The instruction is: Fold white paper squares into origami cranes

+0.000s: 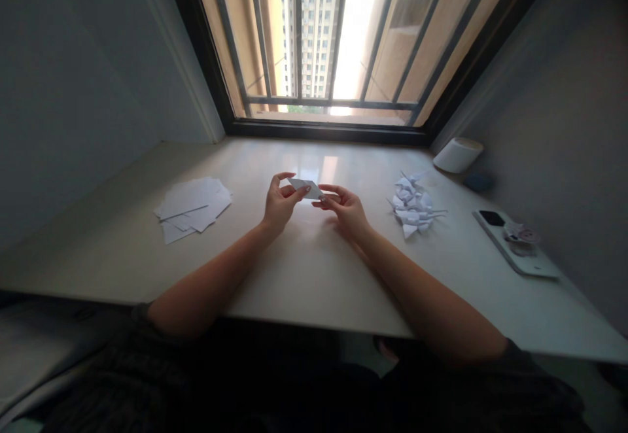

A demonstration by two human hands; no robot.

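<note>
A small folded piece of white paper [306, 188] is held just above the middle of the pale table [304, 269]. My left hand [279, 205] pinches its left end between thumb and fingers. My right hand [344, 209] pinches its right end, fingers curled around the edge. Both forearms rest on the table's near part.
A loose stack of white paper sheets [193, 207] lies to the left. A heap of folded white paper figures [413, 207] sits to the right. Farther right are a white phone [515, 243] lying flat, a white roll [458, 154] and a small dark object [478, 182]. A barred window [324, 47] stands beyond.
</note>
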